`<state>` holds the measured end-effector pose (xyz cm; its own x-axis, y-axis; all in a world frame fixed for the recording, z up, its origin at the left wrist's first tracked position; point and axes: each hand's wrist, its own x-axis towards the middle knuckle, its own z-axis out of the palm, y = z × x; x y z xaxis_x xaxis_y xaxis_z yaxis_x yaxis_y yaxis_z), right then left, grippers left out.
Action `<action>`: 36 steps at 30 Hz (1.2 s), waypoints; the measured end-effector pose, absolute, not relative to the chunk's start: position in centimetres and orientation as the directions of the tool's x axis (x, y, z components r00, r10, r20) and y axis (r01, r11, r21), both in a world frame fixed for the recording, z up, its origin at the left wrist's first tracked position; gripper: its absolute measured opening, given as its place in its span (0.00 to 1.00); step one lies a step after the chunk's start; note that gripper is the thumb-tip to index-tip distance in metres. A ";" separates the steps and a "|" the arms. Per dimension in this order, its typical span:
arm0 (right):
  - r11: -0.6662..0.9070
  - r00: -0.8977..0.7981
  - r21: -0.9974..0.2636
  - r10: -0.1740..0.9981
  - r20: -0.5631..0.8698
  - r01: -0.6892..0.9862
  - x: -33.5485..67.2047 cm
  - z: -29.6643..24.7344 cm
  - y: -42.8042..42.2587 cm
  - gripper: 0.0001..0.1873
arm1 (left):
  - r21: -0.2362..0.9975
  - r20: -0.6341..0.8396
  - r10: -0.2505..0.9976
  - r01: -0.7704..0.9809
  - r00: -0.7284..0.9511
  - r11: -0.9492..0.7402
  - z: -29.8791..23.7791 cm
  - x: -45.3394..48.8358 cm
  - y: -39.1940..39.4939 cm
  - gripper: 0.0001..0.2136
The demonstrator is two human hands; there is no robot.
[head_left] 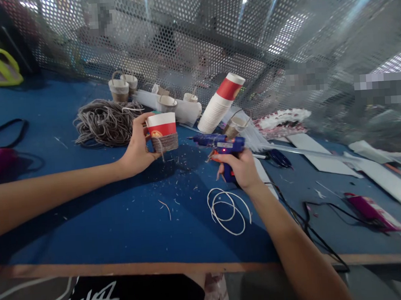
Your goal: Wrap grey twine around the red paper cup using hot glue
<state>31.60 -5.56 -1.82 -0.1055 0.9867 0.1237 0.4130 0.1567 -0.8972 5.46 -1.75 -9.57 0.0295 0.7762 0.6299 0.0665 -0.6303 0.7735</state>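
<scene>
My left hand (139, 147) grips a red and white paper cup (162, 124) above the table. Grey-brown cord (166, 142) is wound round the cup's lower part, and a short loose end hangs from it. In my right hand (240, 165) is a blue glue gun (218, 142) with a red light on its side. Its nozzle points left toward the cup, with a gap between them. Behind my left hand lies a tangled heap of grey cord (105, 122). Below the glue gun, a coil of thin white cord (228, 211) rests on the blue table (123, 227).
A leaning stack of paper cups (220, 103) stands behind the glue gun. Several cord-wrapped cups with handles, one a small cup (118, 89), sit at the back by the perforated metal screen (179, 29). Black cables (303, 225) and a purple case (374, 212) lie at right.
</scene>
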 end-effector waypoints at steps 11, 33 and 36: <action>0.068 -0.263 -0.965 0.965 -0.001 0.252 29.7 -2.9 -7.3 0.19 | 0.618 0.758 0.636 0.150 0.145 -0.772 -10.1 5.1 -1.2 0.38; 0.065 -0.176 -0.909 0.984 -0.009 0.411 29.5 -3.2 -8.0 0.16 | 0.593 0.740 0.589 0.099 0.324 -0.799 -9.3 5.0 -1.9 0.37; 0.079 -0.174 -0.908 0.985 0.007 0.411 29.5 -3.3 -8.0 0.15 | 0.598 0.740 0.592 0.092 0.320 -0.796 -9.4 5.0 -1.8 0.37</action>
